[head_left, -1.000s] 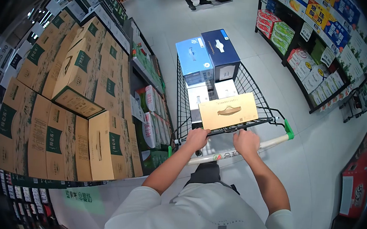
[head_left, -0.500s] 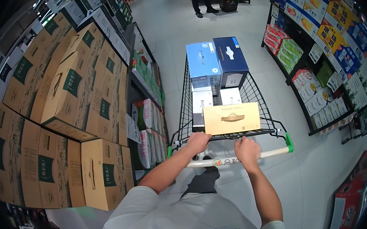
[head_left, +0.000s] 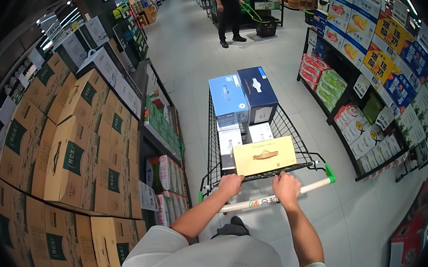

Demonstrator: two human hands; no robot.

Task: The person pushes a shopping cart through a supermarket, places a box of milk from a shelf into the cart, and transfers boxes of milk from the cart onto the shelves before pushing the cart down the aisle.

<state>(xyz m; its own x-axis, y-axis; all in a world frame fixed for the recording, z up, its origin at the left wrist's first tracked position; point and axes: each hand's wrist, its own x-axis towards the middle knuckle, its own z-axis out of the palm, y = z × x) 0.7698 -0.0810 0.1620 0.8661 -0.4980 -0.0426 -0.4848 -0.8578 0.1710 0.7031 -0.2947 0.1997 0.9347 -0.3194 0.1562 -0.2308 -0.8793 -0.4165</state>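
Note:
A black wire shopping cart (head_left: 295, 136) with a pale handle bar stands in front of me. My left hand (head_left: 230, 185) is closed on the cart's rear rim, at the lower left corner of a yellow box (head_left: 265, 156). Closed on the same rim, to the right of that corner, is my right hand (head_left: 286, 186). The yellow box leans at the cart's near end. Farther forward sit a light blue box (head_left: 227, 95) and a dark blue box (head_left: 257, 89), with white boxes (head_left: 260, 132) below them.
Stacked brown cartons (head_left: 72, 156) and a low shelf (head_left: 162, 124) line the left side. A product shelf (head_left: 363, 90) stands on the right. Farther ahead, a person (head_left: 228, 12) stands beside a black basket (head_left: 267, 28) with a green handle.
The view has tilted up, showing more of the aisle ahead. The brown cartons have shifted lower in view. Both hands stay closed at the cart's rear rim.

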